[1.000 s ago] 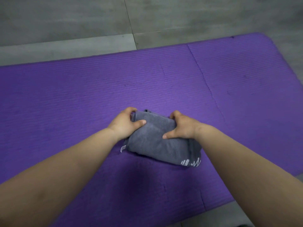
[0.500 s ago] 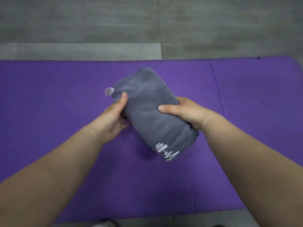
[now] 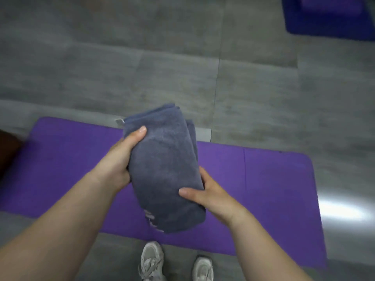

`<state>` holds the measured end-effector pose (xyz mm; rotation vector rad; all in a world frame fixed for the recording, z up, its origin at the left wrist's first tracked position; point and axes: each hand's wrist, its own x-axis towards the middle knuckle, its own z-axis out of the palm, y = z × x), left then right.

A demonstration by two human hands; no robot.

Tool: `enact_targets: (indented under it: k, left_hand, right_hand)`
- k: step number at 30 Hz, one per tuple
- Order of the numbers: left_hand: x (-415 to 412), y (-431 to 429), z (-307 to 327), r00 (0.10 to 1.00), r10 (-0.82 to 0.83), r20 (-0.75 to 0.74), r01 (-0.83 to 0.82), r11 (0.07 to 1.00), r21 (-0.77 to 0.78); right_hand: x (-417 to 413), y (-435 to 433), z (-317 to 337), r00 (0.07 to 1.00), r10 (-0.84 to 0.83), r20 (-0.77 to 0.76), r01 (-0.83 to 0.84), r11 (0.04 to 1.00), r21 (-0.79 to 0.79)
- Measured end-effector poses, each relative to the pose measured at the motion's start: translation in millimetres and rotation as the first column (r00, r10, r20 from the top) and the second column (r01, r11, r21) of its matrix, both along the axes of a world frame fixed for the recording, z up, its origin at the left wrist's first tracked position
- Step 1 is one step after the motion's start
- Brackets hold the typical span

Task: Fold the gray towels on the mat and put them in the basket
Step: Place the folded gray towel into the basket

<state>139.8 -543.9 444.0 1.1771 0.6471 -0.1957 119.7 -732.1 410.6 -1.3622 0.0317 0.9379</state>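
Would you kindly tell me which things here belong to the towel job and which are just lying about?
Job: folded gray towel, gripped by left hand and right hand; purple mat.
Lying about: white sneakers; second mat, far corner; brown shape at left edge, too blurred to identify.

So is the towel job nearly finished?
Folding looks done: the gray towel is a neat bundle. In hand: the left hand and right hand grip it above the purple mat. Left: putting it in the basket, which isn't clearly in view.
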Motion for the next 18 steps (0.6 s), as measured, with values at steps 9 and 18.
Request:
enact_targets:
  k: [9,18]
  left_hand:
    - [-83.6,40.4,149.6,0.966,0.247,0.079,-0.251,0.967,0.050]
    - [-160.7,122.1,217.5,0.754,0.611,0.240,-0.635,0.771,0.033]
  right_hand:
    - [4.7,60.5,158.6,0.968,0.224,0.109,-0.234,0.968,0.087]
    - [-34.5,151.9,216.6,0.827,0.525,0.202,-0.548,0.833,0.078]
